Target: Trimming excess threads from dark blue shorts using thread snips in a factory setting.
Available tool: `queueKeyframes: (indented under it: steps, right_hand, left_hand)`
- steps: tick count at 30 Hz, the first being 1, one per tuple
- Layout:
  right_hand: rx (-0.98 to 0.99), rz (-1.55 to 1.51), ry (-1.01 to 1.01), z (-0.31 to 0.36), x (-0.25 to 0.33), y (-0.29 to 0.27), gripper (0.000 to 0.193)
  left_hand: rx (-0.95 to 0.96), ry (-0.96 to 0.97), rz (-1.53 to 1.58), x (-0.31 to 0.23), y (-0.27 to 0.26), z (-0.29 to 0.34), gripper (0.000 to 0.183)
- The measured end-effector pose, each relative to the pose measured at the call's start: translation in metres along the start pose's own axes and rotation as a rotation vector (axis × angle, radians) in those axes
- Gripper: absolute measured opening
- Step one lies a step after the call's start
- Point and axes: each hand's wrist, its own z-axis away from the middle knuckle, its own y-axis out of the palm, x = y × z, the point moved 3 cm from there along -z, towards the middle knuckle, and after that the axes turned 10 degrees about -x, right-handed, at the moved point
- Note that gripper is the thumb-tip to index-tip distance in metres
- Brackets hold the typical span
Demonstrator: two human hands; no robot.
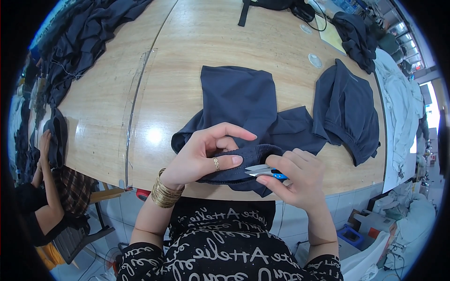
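Note:
A dark navy garment lies on the wooden table in front of me, its gathered waistband lifted at the near edge. My left hand pinches that waistband between thumb and fingers, with the index finger stretched out above it. In my right hand is a pair of small thread snips with blue handles. Their pale blades point left and lie against the stitched band, slightly apart at the tips. Part of the handle is hidden by my right fingers.
Another folded navy garment lies to the right. Dark cloth is heaped at the far left, where a co-worker's hand handles fabric. Pale cloth hangs along the right edge. A black bag sits at the back. A seam crosses the tabletop.

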Motion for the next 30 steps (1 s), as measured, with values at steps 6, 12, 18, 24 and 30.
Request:
queueKeyframes:
  steps: [6, 12, 18, 24, 30]
  right_hand:
    - [-0.003, -0.018, 0.013, 0.002, -0.0026, 0.0027, 0.025]
    - [-0.01, -0.009, 0.006, 0.0008, -0.0001, 0.003, 0.025]
    - [-0.042, 0.051, -0.014, 0.0007, -0.0009, 0.0012, 0.026]
    - [-0.039, 0.051, -0.039, 0.0021, 0.0008, 0.0023, 0.026]
    - [-0.051, 0.033, -0.042, 0.0014, 0.0017, 0.0037, 0.027]
  left_hand:
    - [0.003, 0.021, -0.002, 0.0011, 0.0002, 0.0016, 0.041]
    - [0.014, 0.023, -0.03, 0.0003, 0.0, 0.0015, 0.041]
    - [0.008, 0.025, -0.032, -0.0006, -0.0002, 0.0018, 0.04]
    - [0.003, 0.028, -0.026, 0.0005, -0.0001, 0.0017, 0.039]
    - [0.001, 0.026, -0.044, 0.0001, -0.0002, 0.0024, 0.039]
